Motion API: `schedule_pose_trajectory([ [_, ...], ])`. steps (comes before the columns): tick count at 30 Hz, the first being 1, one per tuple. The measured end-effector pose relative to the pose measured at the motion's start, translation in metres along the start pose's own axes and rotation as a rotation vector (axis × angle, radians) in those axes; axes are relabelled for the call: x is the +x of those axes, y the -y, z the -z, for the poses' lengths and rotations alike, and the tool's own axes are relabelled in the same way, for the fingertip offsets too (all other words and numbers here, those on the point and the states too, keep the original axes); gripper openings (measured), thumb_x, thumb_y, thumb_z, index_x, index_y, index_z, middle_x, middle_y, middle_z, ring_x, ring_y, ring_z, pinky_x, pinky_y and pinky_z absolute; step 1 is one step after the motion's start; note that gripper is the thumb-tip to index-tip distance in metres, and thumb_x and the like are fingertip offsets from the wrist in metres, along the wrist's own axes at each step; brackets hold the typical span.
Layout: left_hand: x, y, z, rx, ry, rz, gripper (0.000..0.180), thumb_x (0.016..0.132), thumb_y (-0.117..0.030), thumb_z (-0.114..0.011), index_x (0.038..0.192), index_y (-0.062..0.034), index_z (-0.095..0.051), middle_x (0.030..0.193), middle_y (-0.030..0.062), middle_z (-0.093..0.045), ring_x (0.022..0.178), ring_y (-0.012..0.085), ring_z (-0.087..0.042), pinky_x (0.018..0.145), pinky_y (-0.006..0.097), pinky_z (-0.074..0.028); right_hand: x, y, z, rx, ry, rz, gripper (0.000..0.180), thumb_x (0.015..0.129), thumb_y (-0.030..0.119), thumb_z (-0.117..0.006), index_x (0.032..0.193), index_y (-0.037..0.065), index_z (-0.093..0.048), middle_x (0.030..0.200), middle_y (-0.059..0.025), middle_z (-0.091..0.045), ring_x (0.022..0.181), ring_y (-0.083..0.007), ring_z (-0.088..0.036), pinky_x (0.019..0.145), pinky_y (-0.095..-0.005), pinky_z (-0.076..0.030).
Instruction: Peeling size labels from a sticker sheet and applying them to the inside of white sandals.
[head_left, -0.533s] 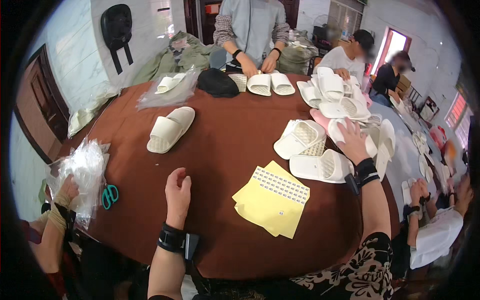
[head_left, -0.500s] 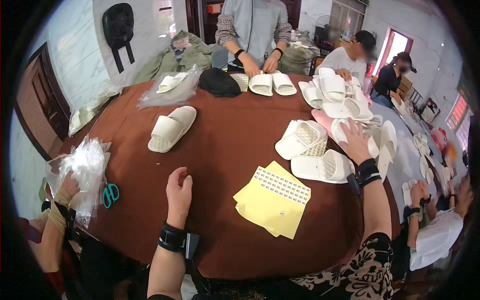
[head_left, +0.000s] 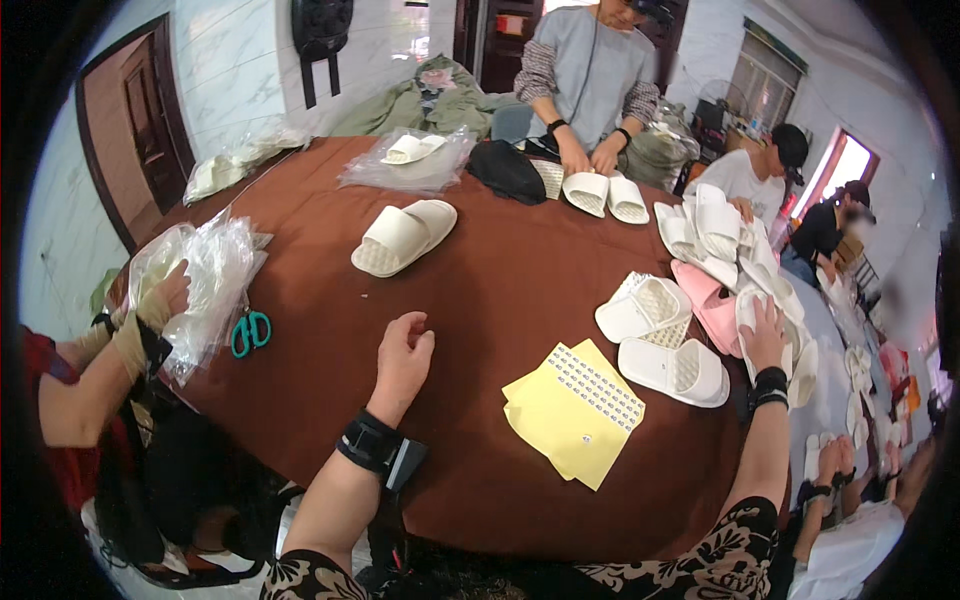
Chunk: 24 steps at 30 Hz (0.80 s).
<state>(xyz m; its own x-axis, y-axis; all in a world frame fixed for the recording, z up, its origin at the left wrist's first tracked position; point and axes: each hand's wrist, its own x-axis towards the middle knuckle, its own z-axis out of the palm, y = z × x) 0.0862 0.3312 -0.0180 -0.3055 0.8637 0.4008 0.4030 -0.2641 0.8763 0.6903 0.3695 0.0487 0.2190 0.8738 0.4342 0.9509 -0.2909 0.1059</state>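
Observation:
My right hand (head_left: 765,335) grips a white slipper (head_left: 747,308) at the near edge of a slipper pile, its fingers over the slipper and partly hiding it. Just left of it lies a pink slipper (head_left: 708,300). My left hand (head_left: 403,358) hovers over the table, loosely curled, with nothing in it. Two white slippers, one patterned (head_left: 643,308) and one plain-edged (head_left: 675,370), lie left of my right hand. Between my hands are yellow sticker sheets (head_left: 575,415) with rows of small white labels. A single white slipper (head_left: 404,238) rests farther off.
A brown cloth (head_left: 480,280) covers the table. At left, another person's hands touch clear plastic bags (head_left: 205,290) beside teal scissors (head_left: 250,333). Across the table, a person handles white slippers (head_left: 605,195) beside a black cap (head_left: 505,172). More people sit along the right.
My right hand has drawn the white slipper off the pink one, which now shows more fully. The view has shifted, moving the scene rightward. My left hand stays loosely curled.

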Motion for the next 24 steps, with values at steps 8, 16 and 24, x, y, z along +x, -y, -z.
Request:
schedule_pose_trajectory([
  [8,0.008,0.004,0.004,-0.21,0.017,0.188,0.032,0.086,-0.012,-0.062,0.114,0.0034,-0.059,0.103,0.0121,-0.064,0.09,0.0179,-0.061,0.081,0.031,-0.05,-0.007,-0.009,-0.005,-0.077,-0.013,-0.108,0.051,0.08,0.02,-0.063,0.129,0.016,-0.049,0.144,-0.0086,-0.04,0.13,-0.0364,-0.037,0.098,-0.0625,-0.035],
  [16,0.063,-0.033,0.014,-0.495,0.001,0.413,0.04,0.085,-0.019,-0.061,0.118,0.0029,-0.056,0.098,0.0069,-0.058,0.083,0.0158,-0.055,0.067,0.031,-0.047,-0.034,0.065,0.082,0.332,-0.369,0.304,0.025,0.081,0.01,-0.06,0.105,0.003,-0.063,0.104,-0.0096,-0.066,0.101,-0.0283,-0.059,0.09,-0.0396,-0.043],
  [24,0.119,0.024,0.028,-0.582,-0.219,0.743,0.044,0.081,-0.022,-0.062,0.118,0.0003,-0.052,0.109,0.0145,-0.049,0.093,0.0274,-0.05,0.079,0.045,-0.045,-0.107,0.162,0.23,0.797,-0.258,0.492,0.02,0.081,0.005,-0.059,0.1,0.005,-0.065,0.101,-0.0086,-0.067,0.105,-0.0286,-0.059,0.106,-0.0467,-0.029],
])
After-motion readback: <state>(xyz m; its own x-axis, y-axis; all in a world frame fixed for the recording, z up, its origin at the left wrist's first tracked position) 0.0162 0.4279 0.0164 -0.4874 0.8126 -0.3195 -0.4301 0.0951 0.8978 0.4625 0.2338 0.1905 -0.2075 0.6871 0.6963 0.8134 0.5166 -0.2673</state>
